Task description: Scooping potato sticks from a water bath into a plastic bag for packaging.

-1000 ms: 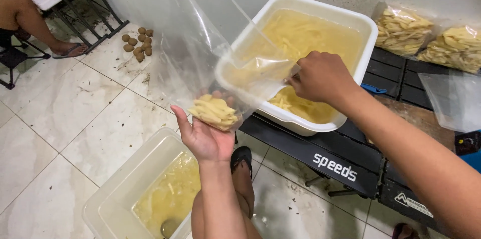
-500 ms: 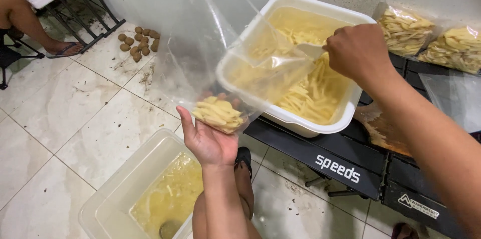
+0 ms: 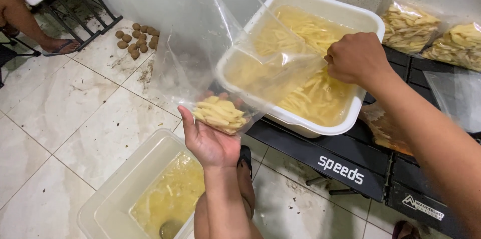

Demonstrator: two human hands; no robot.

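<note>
- Left hand [image 3: 210, 141], lower centre: palm open upward, cupping the clear plastic bag [image 3: 215, 63] with potato strips [image 3: 220, 113].
- Right hand [image 3: 356, 58], upper right: closed, pinching the bag's edge above the white tub [image 3: 320, 124].

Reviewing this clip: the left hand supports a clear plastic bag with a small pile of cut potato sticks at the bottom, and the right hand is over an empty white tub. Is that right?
Not quite. The head view shows the white tub is not empty: it holds yellowish liquid and many potato sticks. The rest stands: the left hand supports the clear plastic bag with a small pile of sticks, and the right hand is over the tub.
</note>
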